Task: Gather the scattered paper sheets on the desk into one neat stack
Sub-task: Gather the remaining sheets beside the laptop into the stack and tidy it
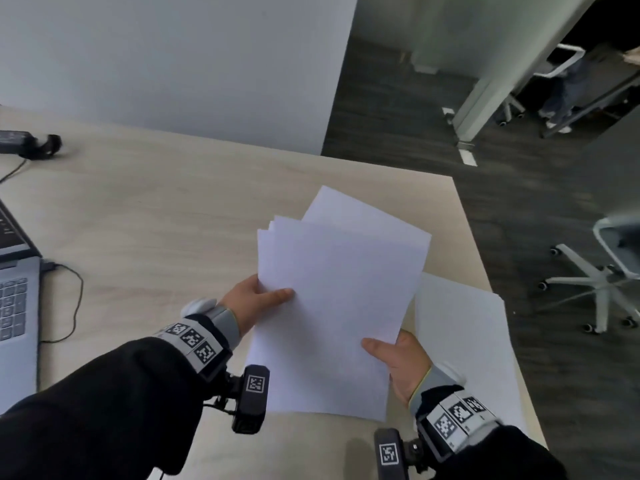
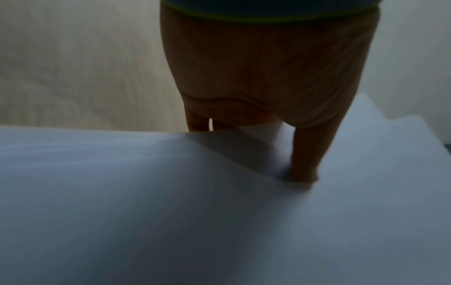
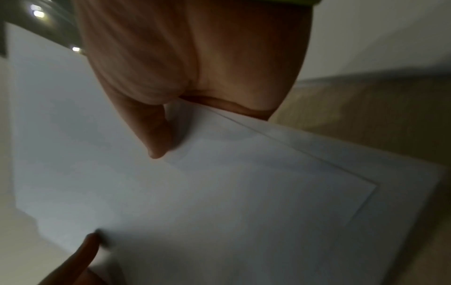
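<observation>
A loose bundle of several white paper sheets (image 1: 332, 306) is held above the desk, its far corners fanned apart. My left hand (image 1: 256, 299) pinches the bundle's left edge, thumb on top, fingers underneath. My right hand (image 1: 398, 358) pinches the near right edge the same way. In the left wrist view the left hand's thumb (image 2: 307, 154) presses on the sheets (image 2: 195, 212). In the right wrist view the right hand's thumb (image 3: 156, 135) lies on the sheets (image 3: 244, 192). One more white sheet (image 1: 464, 341) lies flat on the desk, to the right and partly under the bundle.
The light wooden desk (image 1: 156, 220) ends close to the right of the papers. A laptop (image 1: 14, 289) with a cable (image 1: 72, 299) sits at the left edge; a black power adapter (image 1: 31, 143) lies far left. An office chair (image 1: 606, 278) stands on the floor at right.
</observation>
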Motion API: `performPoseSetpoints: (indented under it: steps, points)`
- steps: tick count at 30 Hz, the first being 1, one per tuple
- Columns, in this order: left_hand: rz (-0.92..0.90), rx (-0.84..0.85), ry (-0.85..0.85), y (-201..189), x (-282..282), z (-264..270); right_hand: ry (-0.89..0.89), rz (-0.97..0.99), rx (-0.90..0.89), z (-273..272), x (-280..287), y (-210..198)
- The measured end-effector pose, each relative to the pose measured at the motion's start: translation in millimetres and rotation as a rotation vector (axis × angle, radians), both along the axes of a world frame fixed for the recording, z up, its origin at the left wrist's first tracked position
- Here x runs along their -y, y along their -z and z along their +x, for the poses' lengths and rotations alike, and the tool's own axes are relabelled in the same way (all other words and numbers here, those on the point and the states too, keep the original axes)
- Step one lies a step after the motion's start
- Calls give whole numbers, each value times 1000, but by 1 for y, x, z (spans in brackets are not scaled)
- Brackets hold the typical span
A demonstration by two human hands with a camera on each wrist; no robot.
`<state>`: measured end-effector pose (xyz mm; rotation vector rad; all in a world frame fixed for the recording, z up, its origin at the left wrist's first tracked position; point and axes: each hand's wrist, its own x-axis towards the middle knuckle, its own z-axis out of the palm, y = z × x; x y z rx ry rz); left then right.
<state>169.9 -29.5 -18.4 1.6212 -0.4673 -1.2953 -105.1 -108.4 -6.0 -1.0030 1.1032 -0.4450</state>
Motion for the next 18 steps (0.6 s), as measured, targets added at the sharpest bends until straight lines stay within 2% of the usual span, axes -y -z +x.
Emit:
performPoseSetpoints:
  steps: [7,13,18]
  points:
    - [-91,112,95,-32,22,-40,90,-134,32,-36,28,-36]
    - [-315,166,16,-77,29,-62,35,-246,50,-56,44,-63]
    - [-332,166,-22,-78,28,-82,-21,-363,-46,-68,43,-71]
